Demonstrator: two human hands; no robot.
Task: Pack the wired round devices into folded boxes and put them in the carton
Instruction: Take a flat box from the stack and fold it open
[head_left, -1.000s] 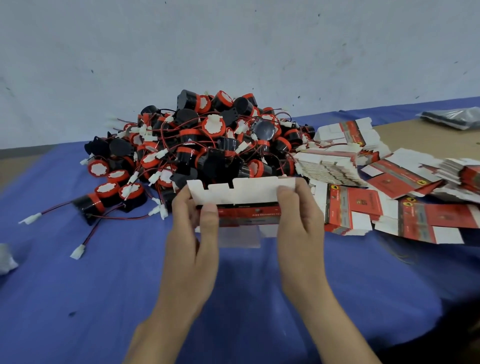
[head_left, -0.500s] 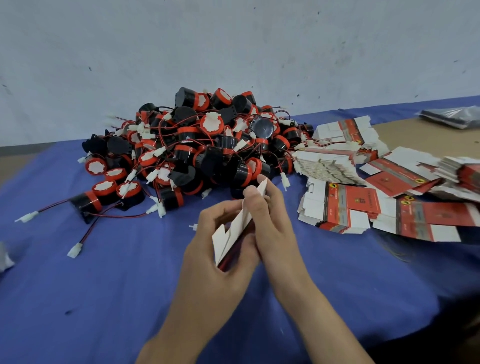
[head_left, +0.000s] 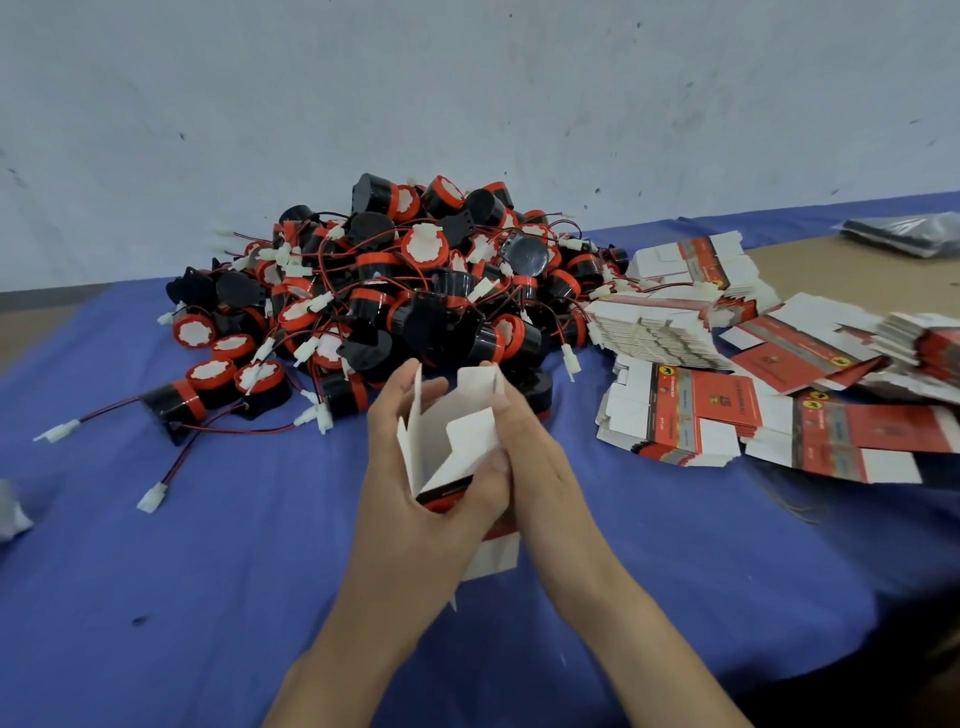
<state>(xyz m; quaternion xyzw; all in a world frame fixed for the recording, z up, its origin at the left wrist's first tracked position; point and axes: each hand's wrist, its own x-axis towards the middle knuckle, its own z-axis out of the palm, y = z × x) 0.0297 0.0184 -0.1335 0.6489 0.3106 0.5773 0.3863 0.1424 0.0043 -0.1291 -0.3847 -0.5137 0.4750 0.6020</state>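
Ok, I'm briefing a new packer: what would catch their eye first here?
The big heap of black-and-red round devices with tangled wires, piled at the back of the blue cloth. Next, the fanned stacks of flat red-and-white boxes to its right. In front, the left hand and right hand hold a half-opened box.

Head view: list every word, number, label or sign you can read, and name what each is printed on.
Nothing reads clearly.
Flat box blanks: white lettering and yellow round emblems on red panels, too blurred to read.
Half-folded box: print strip on its red-and-black edge, too small to read.
Round devices: no legible marking.
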